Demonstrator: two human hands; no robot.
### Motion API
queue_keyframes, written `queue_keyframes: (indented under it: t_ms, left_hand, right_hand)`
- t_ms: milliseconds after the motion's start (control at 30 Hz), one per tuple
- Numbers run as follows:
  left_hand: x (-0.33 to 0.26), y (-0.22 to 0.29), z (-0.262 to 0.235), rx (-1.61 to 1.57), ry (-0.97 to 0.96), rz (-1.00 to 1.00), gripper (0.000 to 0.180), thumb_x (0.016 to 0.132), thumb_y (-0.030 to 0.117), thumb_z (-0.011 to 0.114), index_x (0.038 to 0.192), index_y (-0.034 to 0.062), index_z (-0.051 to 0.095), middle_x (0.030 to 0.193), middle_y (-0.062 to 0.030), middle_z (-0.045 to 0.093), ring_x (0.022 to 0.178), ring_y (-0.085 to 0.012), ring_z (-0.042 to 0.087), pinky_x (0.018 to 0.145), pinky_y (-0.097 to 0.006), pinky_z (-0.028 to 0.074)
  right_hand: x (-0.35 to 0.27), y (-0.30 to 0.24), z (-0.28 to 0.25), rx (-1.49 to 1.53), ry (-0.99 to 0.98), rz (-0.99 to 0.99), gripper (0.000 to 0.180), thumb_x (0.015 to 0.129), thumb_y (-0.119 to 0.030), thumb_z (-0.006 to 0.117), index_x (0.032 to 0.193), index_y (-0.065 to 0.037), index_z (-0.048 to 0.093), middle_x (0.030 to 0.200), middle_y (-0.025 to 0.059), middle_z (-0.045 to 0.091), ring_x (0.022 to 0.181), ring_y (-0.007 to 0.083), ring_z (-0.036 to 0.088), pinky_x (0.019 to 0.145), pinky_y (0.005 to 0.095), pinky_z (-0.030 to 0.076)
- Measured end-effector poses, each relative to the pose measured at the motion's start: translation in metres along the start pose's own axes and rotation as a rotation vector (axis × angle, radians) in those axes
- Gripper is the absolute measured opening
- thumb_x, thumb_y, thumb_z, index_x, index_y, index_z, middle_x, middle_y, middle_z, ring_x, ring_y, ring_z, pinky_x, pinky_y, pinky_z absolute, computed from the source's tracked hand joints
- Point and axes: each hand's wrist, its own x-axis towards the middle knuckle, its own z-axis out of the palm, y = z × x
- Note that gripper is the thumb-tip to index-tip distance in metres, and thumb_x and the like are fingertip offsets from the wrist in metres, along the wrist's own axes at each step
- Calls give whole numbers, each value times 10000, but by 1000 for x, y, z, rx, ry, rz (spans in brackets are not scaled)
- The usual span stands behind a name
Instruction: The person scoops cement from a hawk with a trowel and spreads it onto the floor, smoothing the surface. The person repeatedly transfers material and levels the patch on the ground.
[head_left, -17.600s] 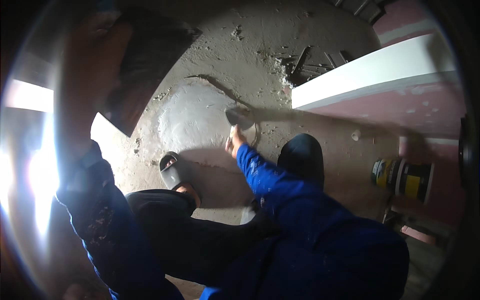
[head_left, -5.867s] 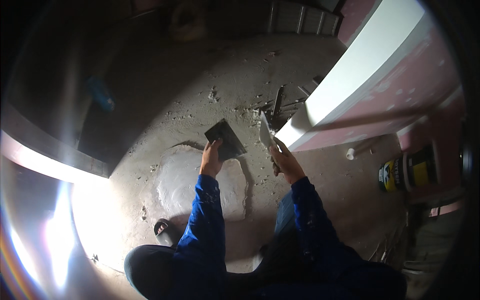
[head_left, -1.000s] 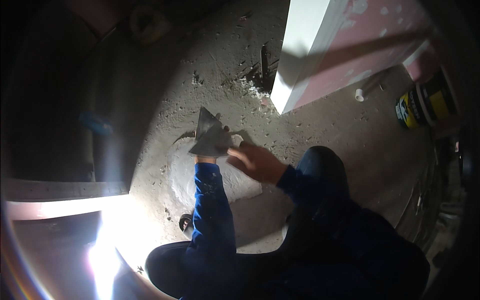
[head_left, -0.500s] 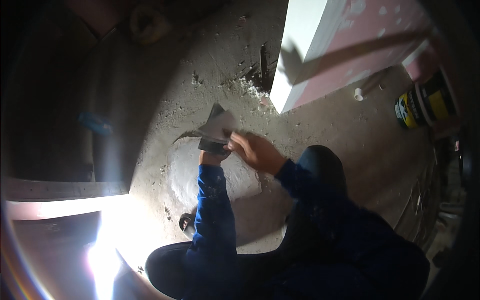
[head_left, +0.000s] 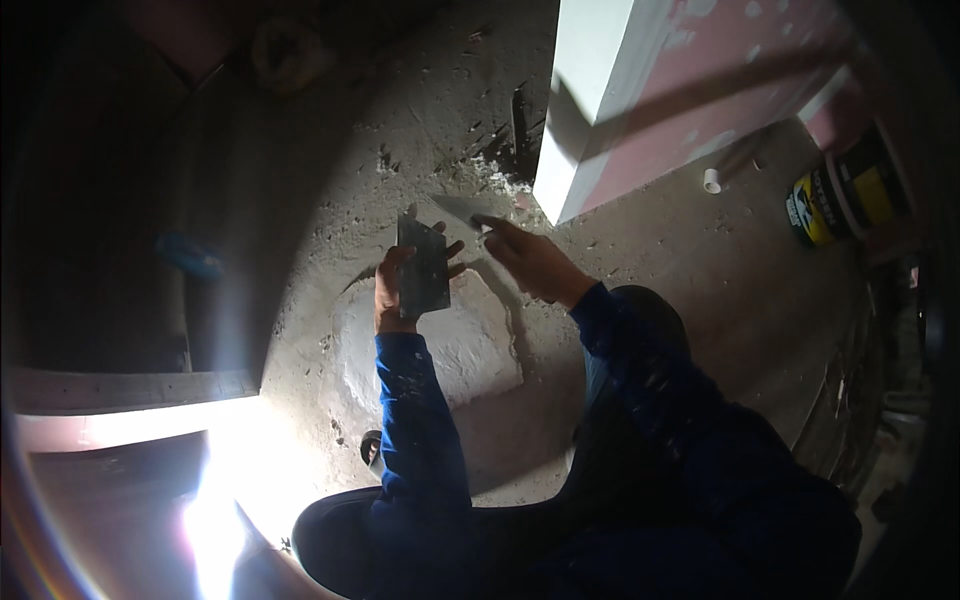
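My left hand (head_left: pixel 392 292) was clamped on a dark flat plate (head_left: pixel 423 265), a rectangular board held up by its lower edge, fingers wrapped at the left side and the thumb showing past the right edge. Its long axis ran up and away from me, nearly upright in the view, tilted slightly left.

My right hand (head_left: pixel 530 262) was closed on the handle of a trowel (head_left: pixel 462 209); its grey blade pointed left, toward the plate's top right corner. Blade tip and plate corner were just beside each other; I could not tell if they touched. So the plate lay directly left of my right hand, blade axis roughly crosswise to the plate's long axis. The right hand was the nearer 1 to that corner.

Below both hands sat a pale round patch of wet mix (head_left: pixel 440 350) on the rough concrete floor (head_left: pixel 330 180), right under the plate. A white and pink wall corner (head_left: pixel 580 110) stood close beyond the right hand, with dark debris (head_left: pixel 515 125) at its foot. A yellow and black tub (head_left: pixel 835 195) and a small white pipe end (head_left: pixel 712 180) lay well apart to the right. Glare (head_left: pixel 215 480) washed out the lower left. Nothing stood between blade and plate.
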Motion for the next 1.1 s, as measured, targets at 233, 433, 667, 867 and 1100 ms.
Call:
queue_keyframes:
  t_ms: [233, 433, 667, 867, 1100]
  left_hand:
    - [-13, -7, -36, 180, 196, 0, 617, 831, 414, 603, 1290, 32, 449, 1161, -122, 582, 1025, -281, 585, 868, -422, 484]
    - [-15, -13, -59, 522, 129, 183, 592, 831, 400, 619, 1265, 26, 467, 1145, -109, 589, 1014, -258, 590, 864, -391, 486]
    - [-21, -12, -71, 664, 117, 238, 564, 832, 383, 638, 1236, 20, 487, 1127, -94, 596, 1001, -231, 595, 859, -355, 488]
    - [-24, -14, -90, 692, 80, 245, 540, 832, 368, 654, 1211, 15, 504, 1111, -81, 603, 990, -208, 599, 855, -324, 489]
    - [-31, 0, -55, 973, 131, 312, 470, 843, 290, 666, 1194, 15, 517, 1126, -96, 608, 988, -185, 605, 874, -286, 471]
  right_hand:
    - [-6, -8, 31, -159, 43, -251, 414, 956, -220, 461, 1347, -85, 437, 994, 213, 626, 906, 361, 615, 816, 428, 479]
    - [-14, -18, 32, -73, 93, -291, 418, 955, -225, 458, 1347, -79, 438, 973, 217, 624, 902, 364, 614, 816, 434, 478]
    - [-10, -18, 28, -172, 83, -285, 426, 950, -215, 463, 1342, -51, 433, 1046, 225, 625, 903, 360, 636, 802, 436, 492]
    - [-11, -22, 29, -149, 69, -291, 418, 955, -196, 454, 1336, -28, 424, 943, 215, 653, 838, 353, 652, 762, 430, 508]
    - [-10, -20, 36, -148, 66, -308, 413, 965, -209, 449, 1346, -53, 417, 923, 233, 647, 823, 375, 650, 744, 439, 509]
